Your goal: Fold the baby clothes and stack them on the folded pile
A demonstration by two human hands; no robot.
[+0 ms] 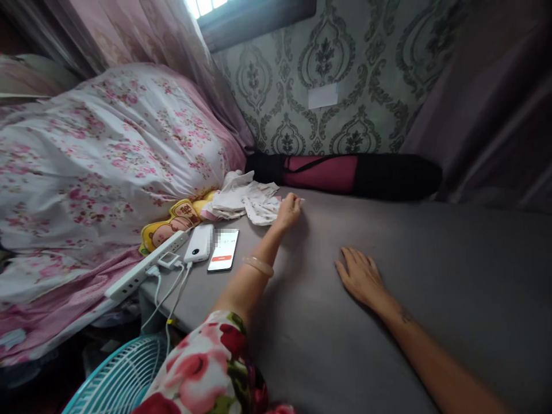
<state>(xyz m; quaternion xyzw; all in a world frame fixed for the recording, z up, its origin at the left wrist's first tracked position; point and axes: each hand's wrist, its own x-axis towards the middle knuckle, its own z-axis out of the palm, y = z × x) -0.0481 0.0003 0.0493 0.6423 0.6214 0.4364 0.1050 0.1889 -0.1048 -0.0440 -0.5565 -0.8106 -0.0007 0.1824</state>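
Observation:
My left hand [289, 211] is closed in a pinch low over the grey sheet, by the right edge of a crumpled white cloth with small printed marks [261, 204]. A tiny white bit pokes out past its fingers; I cannot tell whether it belongs to the cloth. Flat on the grey sheet [319, 328], with fingers spread, lies my right hand [359, 277], holding nothing. Near my left forearm is a lit phone [223, 253], beside a white power bank [200, 244] with a cable plugged into it.
A white power strip [146, 265] with plugs and cables lies along the left edge. A yellow cartoon cushion [172, 223] rests against flowered bedding [103, 155]. Along the wall stretches a black and maroon long bag [328, 174]. A turquoise fan [121, 374] stands at lower left.

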